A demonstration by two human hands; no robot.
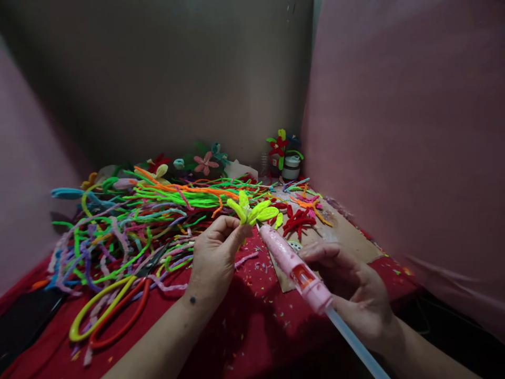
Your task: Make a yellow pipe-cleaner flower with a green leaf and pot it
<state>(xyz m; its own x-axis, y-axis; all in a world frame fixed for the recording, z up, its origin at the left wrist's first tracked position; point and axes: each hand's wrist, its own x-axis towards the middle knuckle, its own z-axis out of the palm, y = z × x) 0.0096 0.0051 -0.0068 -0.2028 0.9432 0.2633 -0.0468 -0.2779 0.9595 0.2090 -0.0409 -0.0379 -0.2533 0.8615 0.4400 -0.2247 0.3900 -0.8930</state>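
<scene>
Pinched between the thumb and fingers of my left hand (pixel 216 258) is a bright yellow pipe-cleaner flower (pixel 259 212) with its petals spread. My right hand (pixel 357 292) is closed around a pink glue gun (pixel 278 250), whose handle is mostly hidden. The gun's nozzle points up and left, close beside the base of the flower; whether it touches I cannot tell. A long translucent glue stick (pixel 353 337) sticks out of the gun's back end. Just right of the flower lies a small yellow petal (pixel 279 220).
Scissors (pixel 134 305) with yellow and red handles lie left of my left arm, by a heap of coloured pipe cleaners (pixel 118 237). Red pipe-cleaner pieces (pixel 300 222) rest on cardboard (pixel 351 239). Finished flowers (pixel 205 163) and a lidded cup (pixel 291 167) stand along the back. Scraps dot the red cloth (pixel 244 326).
</scene>
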